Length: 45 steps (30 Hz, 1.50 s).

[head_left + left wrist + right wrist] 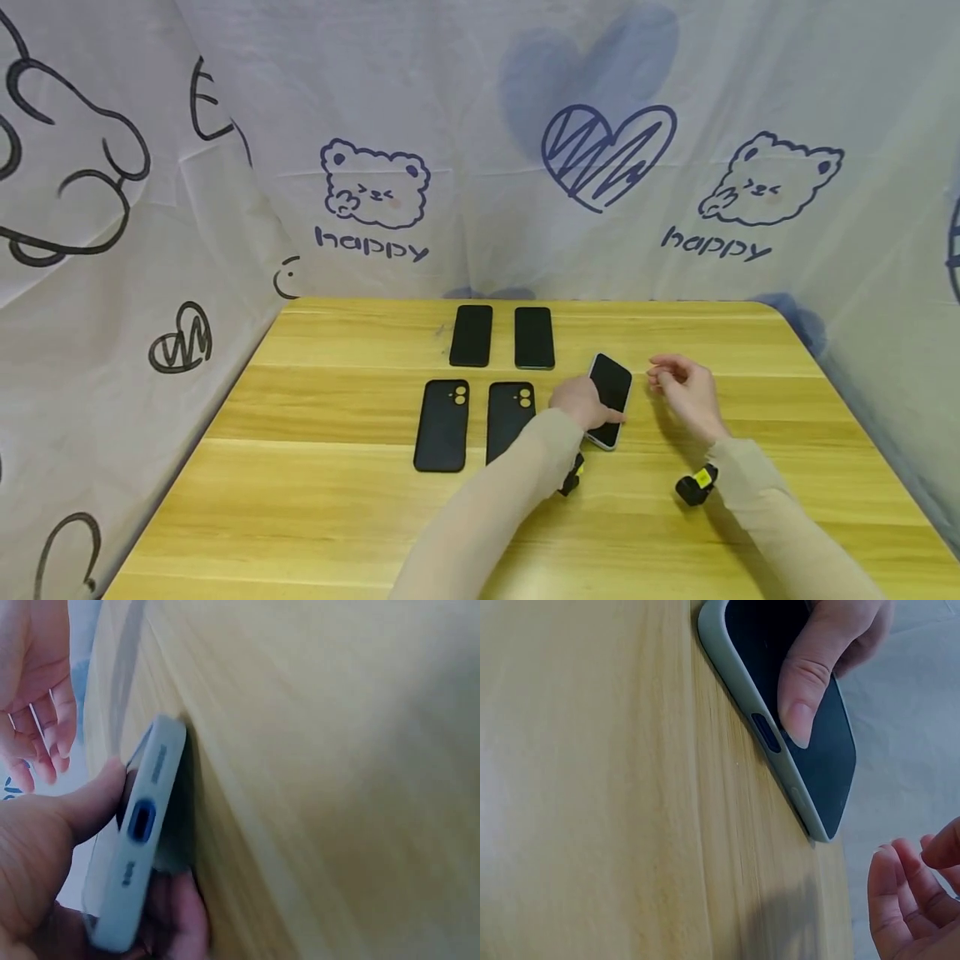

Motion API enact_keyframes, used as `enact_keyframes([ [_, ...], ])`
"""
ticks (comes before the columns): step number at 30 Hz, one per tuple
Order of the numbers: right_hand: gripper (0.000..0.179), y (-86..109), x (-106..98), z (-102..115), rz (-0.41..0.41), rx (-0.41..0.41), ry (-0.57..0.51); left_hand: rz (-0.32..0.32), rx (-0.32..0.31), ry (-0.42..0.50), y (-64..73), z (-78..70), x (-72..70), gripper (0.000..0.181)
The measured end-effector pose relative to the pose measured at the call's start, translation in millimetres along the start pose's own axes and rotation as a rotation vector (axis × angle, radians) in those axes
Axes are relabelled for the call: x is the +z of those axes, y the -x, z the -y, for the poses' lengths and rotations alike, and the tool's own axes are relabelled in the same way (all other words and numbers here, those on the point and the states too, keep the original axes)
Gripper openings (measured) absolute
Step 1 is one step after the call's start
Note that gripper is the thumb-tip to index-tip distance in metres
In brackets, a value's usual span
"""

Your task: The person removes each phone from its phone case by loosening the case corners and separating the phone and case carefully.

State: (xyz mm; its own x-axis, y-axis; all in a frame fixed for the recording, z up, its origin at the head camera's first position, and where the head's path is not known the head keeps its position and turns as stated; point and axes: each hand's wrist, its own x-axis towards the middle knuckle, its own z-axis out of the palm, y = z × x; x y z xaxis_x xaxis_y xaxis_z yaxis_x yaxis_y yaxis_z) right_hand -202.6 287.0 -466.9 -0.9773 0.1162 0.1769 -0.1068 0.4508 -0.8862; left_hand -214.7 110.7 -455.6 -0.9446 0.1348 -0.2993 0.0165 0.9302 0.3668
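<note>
Wood table [300,500]: left hand [582,403] grips cased phone [613,382]; right hand [690,398] loose, apart. Likely positioning; next move wants steady grip.

Pale, creased cloth [472,100] hangs behind and beside a yellowish wood-grain counter [300,517], the back printed with blue hearts [609,158], bear faces [377,192] and the word "happy" [371,243], the left side with black line drawings [180,346].

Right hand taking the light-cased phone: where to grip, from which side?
I'd pinch the light-cased phone by the far half of its right long edge, coming from the right. The left hand holds the opposite side, thumb over the near screen, leaving that stretch exposed; the right hand is on that side.
</note>
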Motion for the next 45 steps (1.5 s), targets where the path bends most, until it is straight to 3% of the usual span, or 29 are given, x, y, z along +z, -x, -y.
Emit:
enact_keyframes([
  [6, 0.029, 0.7, -1, 1, -0.008, 0.016, -0.044, -0.049, 0.060, 0.215, 1.5, 3.8, 6.2, 0.059],
  [11, 0.029, 0.4, -1, 0, -0.043, 0.033, -0.078, -0.015, 0.118, 0.327, 3.0, 11.2, 3.7, 0.046],
  [15, 0.029, 0.3, 0, -1, -0.072, 0.052, -0.077, 0.023, 0.169, 0.374, 6.8, 20.9, -5.2, 0.039],
  [20, 0.029, 0.9, 2, 0, -0.080, 0.043, -0.039, 0.066, 0.216, 0.499, 12.0, 36.3, -19.8, 0.038],
  [25, 0.030, 3.1, 6, 9, -0.067, 0.056, -0.042, 0.074, 0.254, 0.571, 16.1, 53.4, -33.1, 0.037],
  [30, 0.032, 3.4, 12, 23, -0.041, 0.104, -0.130, 0.101, 0.283, 0.668, 19.0, 70.7, -40.0, 0.031],
  [35, 0.028, 2.9, 21, 36, -0.013, 0.112, -0.295, 0.090, 0.302, 0.757, 25.0, 84.3, -42.2, 0.034],
  [39, 0.018, 2.8, 27, 46, 0.018, 0.127, -0.434, 0.060, 0.328, 0.851, 29.8, 89.5, -42.1, 0.031],
  [45, 0.019, 3.1, 34, 62, 0.083, 0.165, -0.579, 0.033, 0.363, 0.994, 36.7, 92.5, -40.0, 0.029],
])
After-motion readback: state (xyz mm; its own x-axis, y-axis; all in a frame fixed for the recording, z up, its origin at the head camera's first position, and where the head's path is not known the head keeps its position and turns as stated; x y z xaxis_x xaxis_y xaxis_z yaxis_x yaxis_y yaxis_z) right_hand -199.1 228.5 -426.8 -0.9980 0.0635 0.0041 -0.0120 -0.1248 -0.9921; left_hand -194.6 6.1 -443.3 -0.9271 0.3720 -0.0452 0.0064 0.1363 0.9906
